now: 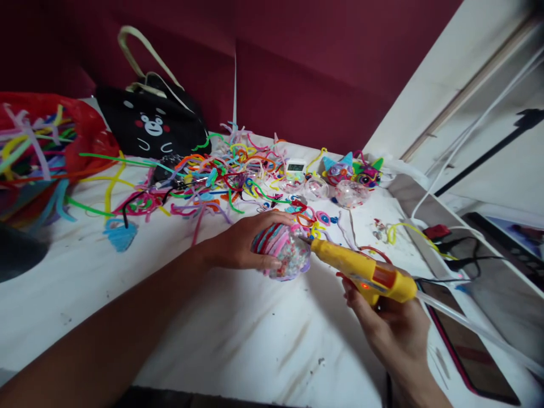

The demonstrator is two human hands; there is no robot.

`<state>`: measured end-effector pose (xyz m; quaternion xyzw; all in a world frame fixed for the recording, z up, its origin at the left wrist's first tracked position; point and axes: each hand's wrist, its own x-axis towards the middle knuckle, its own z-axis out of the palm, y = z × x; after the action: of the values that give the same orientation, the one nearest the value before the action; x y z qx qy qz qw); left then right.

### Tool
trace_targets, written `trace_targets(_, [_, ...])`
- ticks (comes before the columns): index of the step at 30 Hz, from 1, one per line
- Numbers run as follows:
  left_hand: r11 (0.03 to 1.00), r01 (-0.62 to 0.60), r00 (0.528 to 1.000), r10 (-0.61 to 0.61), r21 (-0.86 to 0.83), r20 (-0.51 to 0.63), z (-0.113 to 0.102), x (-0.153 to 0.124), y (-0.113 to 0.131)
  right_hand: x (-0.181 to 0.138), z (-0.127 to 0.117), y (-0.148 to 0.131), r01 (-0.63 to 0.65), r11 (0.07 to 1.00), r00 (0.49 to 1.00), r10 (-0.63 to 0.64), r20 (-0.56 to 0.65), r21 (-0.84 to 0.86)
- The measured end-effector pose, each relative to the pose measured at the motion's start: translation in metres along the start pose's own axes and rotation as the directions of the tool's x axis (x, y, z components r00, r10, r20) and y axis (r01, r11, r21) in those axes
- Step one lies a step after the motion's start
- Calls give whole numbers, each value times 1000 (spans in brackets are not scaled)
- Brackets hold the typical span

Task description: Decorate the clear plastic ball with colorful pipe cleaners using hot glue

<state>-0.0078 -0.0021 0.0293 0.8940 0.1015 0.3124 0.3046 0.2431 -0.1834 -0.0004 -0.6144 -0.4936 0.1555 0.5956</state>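
My left hand (pixel 249 241) is closed around a clear plastic ball (pixel 293 258) partly wrapped in pink, red and blue pipe cleaners, with small colourful bits showing inside it. In my right hand (pixel 393 328) is a yellow hot glue gun (pixel 357 266), gripped by its handle, with an orange light glowing. A clear glue stick (pixel 463 320) sticks out of its back end. The gun's nozzle points left and meets the upper right side of the ball; whether it touches the surface I cannot make out.
Loose pipe cleaners (pixel 238 164) are heaped across the table's back. A red bag (pixel 91 139) and a black tote (pixel 148 124) stand at left. Clear balls (pixel 352 194) and finished figures (pixel 339 170) sit at back right. A phone (pixel 471 345) lies by my right hand, near cables (pixel 463 249).
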Motion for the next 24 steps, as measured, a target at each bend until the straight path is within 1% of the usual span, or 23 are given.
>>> trace_targets(2, [999,-20,1000,20,25,3,0,1,1,0,5,0,67,998,996,-67,-50,-6])
trace_targets(4, [998,-47,999,46,45,10,0,2,1,1,10,-3,168,985,984,-170,-60,-42])
trace_targets(6, [996,-66,998,65,56,17,1,2,1,2,13,-5,259,962,965,-262,-24,-85])
trace_targets(8, [996,-67,998,65,61,21,1,3,1,3,13,-6,305,943,952,-304,25,-132])
trace_targets(11, [997,-52,998,50,62,28,2,4,2,4,12,-7,315,922,948,-314,42,-225])
trace_targets(13, [997,-50,998,48,62,27,2,4,2,3,12,-7,312,914,949,-314,37,-258])
trace_targets(19, [996,-64,998,63,55,12,4,4,2,-1,16,-6,312,912,947,-321,11,-265])
trace_targets(24, [998,-37,999,36,43,21,4,5,2,-4,14,0,300,902,949,-316,-1,-312])
